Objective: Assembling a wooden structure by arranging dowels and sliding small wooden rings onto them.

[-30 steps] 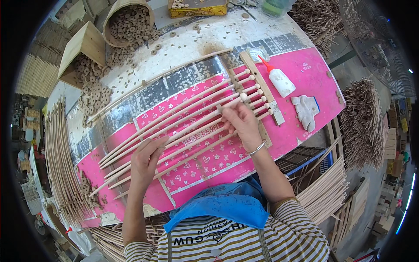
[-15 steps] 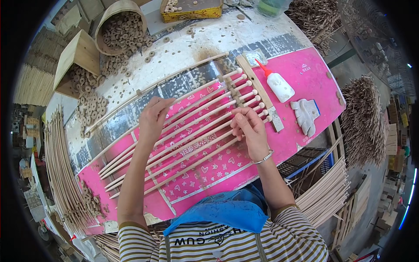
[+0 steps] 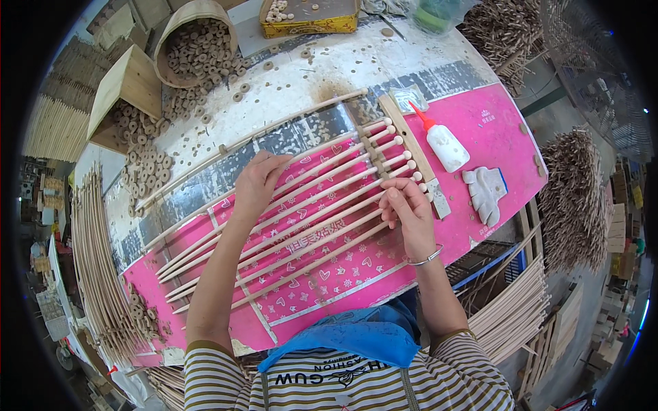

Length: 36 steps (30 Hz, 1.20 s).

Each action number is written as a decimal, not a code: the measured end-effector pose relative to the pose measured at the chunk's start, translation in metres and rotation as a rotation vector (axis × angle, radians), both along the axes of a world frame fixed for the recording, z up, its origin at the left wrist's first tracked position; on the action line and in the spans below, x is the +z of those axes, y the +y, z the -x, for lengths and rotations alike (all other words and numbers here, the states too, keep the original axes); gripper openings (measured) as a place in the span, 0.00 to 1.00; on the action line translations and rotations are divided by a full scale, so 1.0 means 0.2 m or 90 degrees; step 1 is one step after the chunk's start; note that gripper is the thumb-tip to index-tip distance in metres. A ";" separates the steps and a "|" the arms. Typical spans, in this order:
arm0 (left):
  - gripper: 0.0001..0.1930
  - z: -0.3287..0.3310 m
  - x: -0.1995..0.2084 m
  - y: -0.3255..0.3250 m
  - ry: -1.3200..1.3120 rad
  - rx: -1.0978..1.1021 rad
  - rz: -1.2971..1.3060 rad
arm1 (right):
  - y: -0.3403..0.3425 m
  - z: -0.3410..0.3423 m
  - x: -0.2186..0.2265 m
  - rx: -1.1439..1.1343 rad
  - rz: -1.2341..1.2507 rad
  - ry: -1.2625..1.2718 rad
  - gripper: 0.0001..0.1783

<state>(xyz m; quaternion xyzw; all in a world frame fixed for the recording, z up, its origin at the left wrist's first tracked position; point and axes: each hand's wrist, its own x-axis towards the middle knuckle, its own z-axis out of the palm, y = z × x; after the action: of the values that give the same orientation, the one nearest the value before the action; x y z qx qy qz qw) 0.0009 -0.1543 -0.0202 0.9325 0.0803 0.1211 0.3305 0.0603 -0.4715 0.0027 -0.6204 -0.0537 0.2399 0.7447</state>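
Note:
Several slim wooden sticks (image 3: 322,200) with pale round knobs (image 3: 398,140) lie side by side across a pink patterned sheet. Small brown rings (image 3: 374,155) sit in a row near the knobbed ends. My left hand (image 3: 259,183) is closed with its fingertips pinching the farthest stick around its middle. Over the nearer sticks, close to their knobs, my right hand (image 3: 409,211) has its fingers curled and thumb tip pressed to the index finger. What it pinches, if anything, is hidden. A wooden bar (image 3: 413,152) stands just beyond the knobs.
Right of the bar lie a white glue bottle (image 3: 447,147) with a red nozzle and a white glove (image 3: 486,194). Brown wooden rings spill from a round tub (image 3: 162,63) and a wooden box (image 3: 118,92) at the far left. A yellow tin (image 3: 308,26) holds pale beads.
My left hand has shifted slightly right along the farthest stick. My right hand stays by the knobbed ends, its fingers a little more curled. The whole view has shifted slightly.

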 end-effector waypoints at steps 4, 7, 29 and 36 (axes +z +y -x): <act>0.13 -0.01 -0.02 0.00 -0.039 -0.002 -0.099 | 0.01 0.00 0.00 0.000 0.004 0.008 0.13; 0.11 0.01 -0.04 0.01 -0.056 -0.009 -0.191 | 0.03 0.01 0.00 0.010 0.008 0.009 0.13; 0.18 0.19 0.04 0.41 -0.030 0.119 -0.332 | 0.09 0.10 0.00 0.066 0.029 -0.015 0.13; 0.21 0.61 0.45 0.02 -0.092 0.033 -0.313 | 0.31 0.08 0.05 0.081 -0.165 0.095 0.25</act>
<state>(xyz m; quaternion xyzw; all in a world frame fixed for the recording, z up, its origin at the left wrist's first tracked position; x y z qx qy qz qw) -0.1204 -0.1502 0.0703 0.9714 0.0489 0.2116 0.0958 0.0445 -0.4094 0.0120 -0.4948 -0.0683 0.3229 0.8039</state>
